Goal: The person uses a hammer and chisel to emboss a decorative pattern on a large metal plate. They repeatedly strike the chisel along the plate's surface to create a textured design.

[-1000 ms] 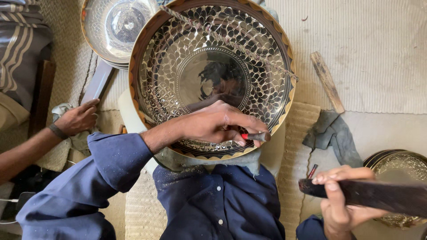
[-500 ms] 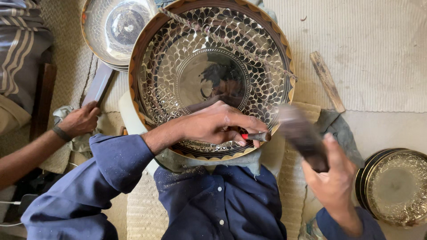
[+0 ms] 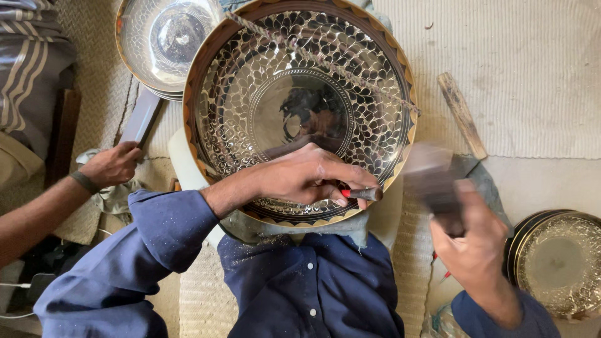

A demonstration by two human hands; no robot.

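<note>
- While your left hand [image 3: 300, 178] lies across the lower part of the engraved metal tray [image 3: 300, 106], its fingers are clenched round a short chisel-like punch [image 3: 363, 194] w/ a red band; the metal tip sticks out to the right, just at the tray's lower right rim.
- Punch's long axis runs roughly left-right, nearly level; struck end faces your right hand [image 3: 472, 250], so the right hand is the nearer one to that end, just beside it on the right & a bit lower.
- Right hand is closed round a dark mallet-like tool [image 3: 432, 175]; it's motion-blurred, so can't tell the exact shape. Its head sits above the hand, close to the punch tip but apart from it.
- Tray is propped tilted against your lap/chest, scale pattern & plain centre disc facing the camera; a twisted cord [image 3: 325, 62] crosses its face diagonally.
- Around: a second engraved tray [image 3: 156, 44] upper left, partly behind the main one; a smaller gold-toned dish [image 3: 557, 263] lower right on the woven mat [image 3: 532, 75]; a wooden stick [image 3: 462, 114] to the right of the tray.
- Another person's hand [image 3: 113, 164] at left rests on a cloth, well apart from yours.
</note>
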